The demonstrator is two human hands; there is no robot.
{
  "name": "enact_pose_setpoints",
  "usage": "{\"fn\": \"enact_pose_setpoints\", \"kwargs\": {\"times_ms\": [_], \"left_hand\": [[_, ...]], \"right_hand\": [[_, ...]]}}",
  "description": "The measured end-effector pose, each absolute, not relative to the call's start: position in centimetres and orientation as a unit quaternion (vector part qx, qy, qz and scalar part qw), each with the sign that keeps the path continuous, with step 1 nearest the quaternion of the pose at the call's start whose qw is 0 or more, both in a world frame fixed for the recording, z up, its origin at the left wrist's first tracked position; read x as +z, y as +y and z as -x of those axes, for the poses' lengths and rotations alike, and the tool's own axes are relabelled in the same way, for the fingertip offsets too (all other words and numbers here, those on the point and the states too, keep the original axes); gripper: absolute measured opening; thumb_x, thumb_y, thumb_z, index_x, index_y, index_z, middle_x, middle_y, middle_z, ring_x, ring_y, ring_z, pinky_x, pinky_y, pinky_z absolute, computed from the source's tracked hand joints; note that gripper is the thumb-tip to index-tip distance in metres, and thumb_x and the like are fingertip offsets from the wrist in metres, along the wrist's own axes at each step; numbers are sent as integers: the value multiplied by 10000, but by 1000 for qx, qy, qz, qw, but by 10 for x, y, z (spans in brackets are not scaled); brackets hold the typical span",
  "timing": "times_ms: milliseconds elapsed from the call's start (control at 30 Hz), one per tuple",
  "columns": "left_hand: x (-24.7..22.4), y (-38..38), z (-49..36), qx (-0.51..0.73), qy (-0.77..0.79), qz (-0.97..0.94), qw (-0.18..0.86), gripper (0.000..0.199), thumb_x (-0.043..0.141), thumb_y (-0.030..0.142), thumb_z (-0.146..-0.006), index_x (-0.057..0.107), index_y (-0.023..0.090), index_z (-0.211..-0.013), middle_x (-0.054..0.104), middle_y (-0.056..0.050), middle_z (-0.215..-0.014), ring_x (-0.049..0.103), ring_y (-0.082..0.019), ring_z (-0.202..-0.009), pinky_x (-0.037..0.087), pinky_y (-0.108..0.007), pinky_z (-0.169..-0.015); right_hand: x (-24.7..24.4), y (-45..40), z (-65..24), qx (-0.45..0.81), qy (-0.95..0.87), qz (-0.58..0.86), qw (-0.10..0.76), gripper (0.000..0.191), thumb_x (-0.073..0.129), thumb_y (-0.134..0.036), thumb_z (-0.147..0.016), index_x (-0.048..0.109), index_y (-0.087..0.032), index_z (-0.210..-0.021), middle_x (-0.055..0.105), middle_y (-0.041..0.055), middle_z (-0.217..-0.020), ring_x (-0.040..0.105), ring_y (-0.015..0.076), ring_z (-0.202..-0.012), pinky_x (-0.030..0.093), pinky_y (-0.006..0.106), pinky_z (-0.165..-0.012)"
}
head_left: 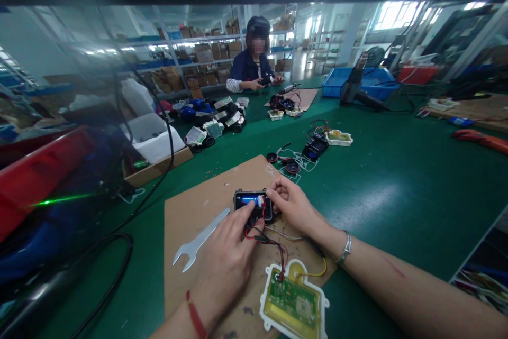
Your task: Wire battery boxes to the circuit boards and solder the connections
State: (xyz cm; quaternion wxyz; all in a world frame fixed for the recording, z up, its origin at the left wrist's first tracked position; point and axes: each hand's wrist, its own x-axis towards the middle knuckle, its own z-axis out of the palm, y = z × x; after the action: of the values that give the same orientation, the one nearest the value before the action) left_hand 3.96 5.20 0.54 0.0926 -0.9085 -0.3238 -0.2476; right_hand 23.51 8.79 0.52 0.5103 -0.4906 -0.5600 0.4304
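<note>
From my remote station I read the bench left to right. A flat silver open-ended wrench (198, 238) lies on a brown cardboard sheet (190, 212), its jaw end toward the lower left, just beside the left hand (224, 270). That hand's fingers are extended, not clenched, pressing on a black rectangular plastic housing (254, 217). The housing sits on the cardboard, its long axis running sideways, with a blue cylinder (248, 200) lying along that axis. The right hand (293, 207) has its fingers curled, apparently pinching a white plastic cap (261, 201) on the cylinder's right end. Red and black wires (270, 241) run toward a green circuit board in a white frame (296, 302) on the glossy green bench mat (397, 196). Beyond, a co-worker (252, 66) sits before metal shelves holding cartons (206, 53).
</note>
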Motion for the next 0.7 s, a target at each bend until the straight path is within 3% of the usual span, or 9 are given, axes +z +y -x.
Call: {"fn": "enact_pose_setpoints", "kwargs": {"times_ms": [267,500,700], "left_hand": [[4,52,-41,-243,-321,911,89,398,433,72,-871,538,168,-1243,414,-158,-1372,457,-292,-1188,519,-506,-893],[4,53,-46,-219,-326,918,60,571,455,46,-856,412,312,-1359,297,-128,-1470,413,-294,-1260,465,-538,-949],[3,53,-49,-222,-332,915,54,610,468,51,-848,366,313,-1389,346,-147,-1442,434,-299,-1247,454,-541,-954]], "right_hand": [[7,88,-235,437,-557,488,511,149,570,-305,-842,476,-198,-800,498,-42,-654,491,96,-547,414,214,-491],[2,92,-236,421,-569,493,507,170,566,-333,-844,475,-200,-791,506,-34,-668,493,100,-557,426,227,-510],[8,90,-237,487,-519,486,508,281,548,-457,-834,466,-192,-788,488,-45,-668,492,82,-539,404,201,-490]]}}
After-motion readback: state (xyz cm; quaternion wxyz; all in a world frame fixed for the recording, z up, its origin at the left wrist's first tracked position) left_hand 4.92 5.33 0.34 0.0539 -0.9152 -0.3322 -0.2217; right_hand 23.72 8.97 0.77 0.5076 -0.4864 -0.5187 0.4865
